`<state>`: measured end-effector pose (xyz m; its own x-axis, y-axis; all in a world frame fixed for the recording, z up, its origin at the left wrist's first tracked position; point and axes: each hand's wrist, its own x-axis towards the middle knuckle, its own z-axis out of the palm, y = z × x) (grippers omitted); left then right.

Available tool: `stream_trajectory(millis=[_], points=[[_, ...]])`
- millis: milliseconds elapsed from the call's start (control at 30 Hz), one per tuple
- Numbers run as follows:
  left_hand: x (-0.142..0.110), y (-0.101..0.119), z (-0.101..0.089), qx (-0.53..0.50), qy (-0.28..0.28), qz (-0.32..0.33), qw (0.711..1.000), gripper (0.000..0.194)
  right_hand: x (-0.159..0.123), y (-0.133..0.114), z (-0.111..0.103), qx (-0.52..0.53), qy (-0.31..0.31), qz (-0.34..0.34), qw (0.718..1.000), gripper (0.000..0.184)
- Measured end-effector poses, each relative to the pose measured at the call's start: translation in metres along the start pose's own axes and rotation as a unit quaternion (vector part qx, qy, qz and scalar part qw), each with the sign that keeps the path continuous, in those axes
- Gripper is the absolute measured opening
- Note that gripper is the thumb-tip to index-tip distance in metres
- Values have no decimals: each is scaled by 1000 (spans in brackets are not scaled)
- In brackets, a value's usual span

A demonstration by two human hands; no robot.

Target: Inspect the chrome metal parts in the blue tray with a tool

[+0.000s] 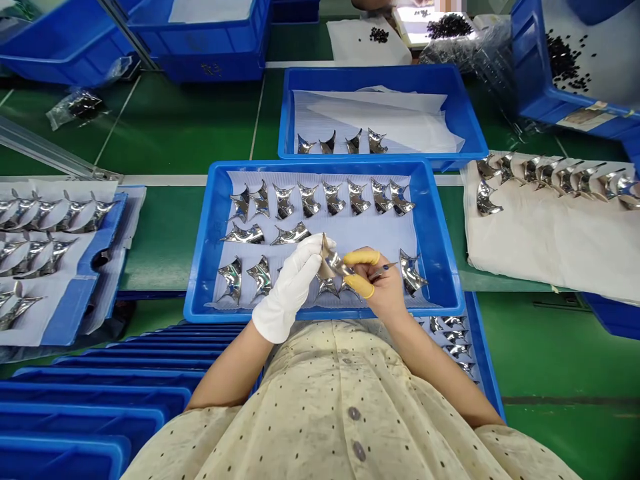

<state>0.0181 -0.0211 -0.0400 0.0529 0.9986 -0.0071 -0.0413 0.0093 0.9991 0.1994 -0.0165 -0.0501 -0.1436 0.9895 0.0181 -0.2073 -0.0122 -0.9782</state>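
We have one mirror-bright curved metal piece (334,261) pinched in the white-gloved left hand (290,287), its fingers closed on it, just above the front blue plastic tray (320,162). Our right hand (380,287) is just beside the piece, with two yellow finger cots (361,257) closed on a slim pointed tool (384,269). Below the hands, the tray's white sheet carries 15 more pieces that we can count: 8 in the far row, 2 in the middle and 5 nearest us, with those under the hands partly hidden. Behind it, a second blue tray (380,70) holds 4 on white paper. To the right, a pale cloth (550,267) on the green counter (175,127) carries about 10 more, and a left-hand tray (107,227) holds more in rows. Further off, small black parts (449,27) lie in 2 heaps, with more in a blue crate (530,67)
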Motion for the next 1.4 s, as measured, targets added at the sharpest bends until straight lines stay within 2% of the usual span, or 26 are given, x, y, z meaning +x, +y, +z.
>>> stream_trajectory(millis=[100,200,300,400,500,600,767,900,967,1067,1200,1300,1400], points=[[0,2,0,-38,-30,-26,998,41,-2,-7,2,23,1,-3,1000,39],[1,1,1,-57,-49,-20,997,41,-4,-14,9,6,-1,-30,1000,32],[2,0,2,-58,-45,-35,997,40,-2,-17,17,24,27,-40,999,26],[-1,1,2,-65,-16,-67,996,41,5,-19,19,90,71,10,993,32],[-3,8,3,-102,8,-103,989,54,16,-17,15,163,81,92,979,38],[-4,20,3,-120,15,-140,983,63,26,-12,10,219,64,164,960,41],[-2,29,-2,-108,-3,-161,981,61,34,-2,10,238,44,242,940,39],[2,27,-7,-58,-17,-165,984,37,35,-2,14,217,10,232,948,43],[4,28,-8,-72,0,-173,982,32,33,-4,14,202,-19,212,956,46],[7,30,-7,-155,54,-179,970,33,25,-6,12,192,-83,214,954,47],[13,30,-3,-252,89,-192,944,41,12,-6,8,220,-179,262,923,39],[17,24,-1,-279,105,-206,932,41,6,-7,7,255,-190,257,912,30],[17,13,-1,-273,107,-186,938,32,2,-7,8,260,-172,252,916,30]])
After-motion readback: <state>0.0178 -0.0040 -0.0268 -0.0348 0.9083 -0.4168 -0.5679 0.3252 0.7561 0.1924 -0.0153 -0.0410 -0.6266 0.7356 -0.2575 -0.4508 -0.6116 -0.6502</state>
